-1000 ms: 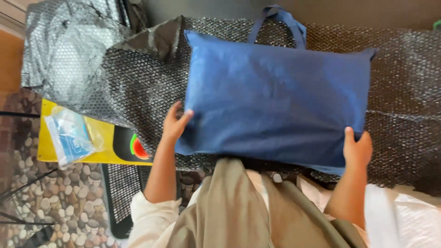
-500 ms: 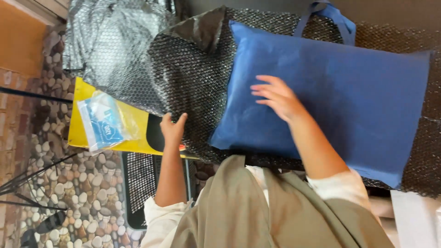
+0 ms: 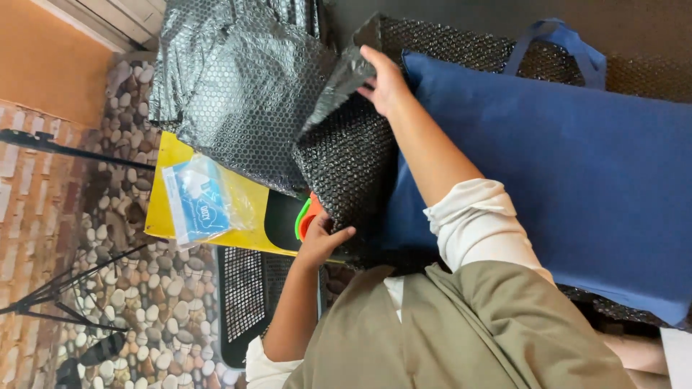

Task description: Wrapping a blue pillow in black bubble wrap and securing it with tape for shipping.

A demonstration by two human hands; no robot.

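The black bubble wrap sheet (image 3: 346,155) lay under the blue fabric bag (image 3: 569,166) on the table, its left flap lifted clear. The right hand (image 3: 386,83) pinched that flap's far corner; the left hand (image 3: 324,241) clenched the near edge, apparently to keep the flap taut between them. A yellow board (image 3: 216,205) with a clear packet (image 3: 194,202) lay beside.

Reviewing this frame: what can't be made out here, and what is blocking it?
- Head view: what lies under the blue fabric bag is hidden by the bag itself.
- The bag's right side is cut off by the frame edge.
- The yellow board is partly covered by black bubble wrap and a clear packet.
- Left hand fingertips sit behind the wrap's edge; right hand palm faces away.
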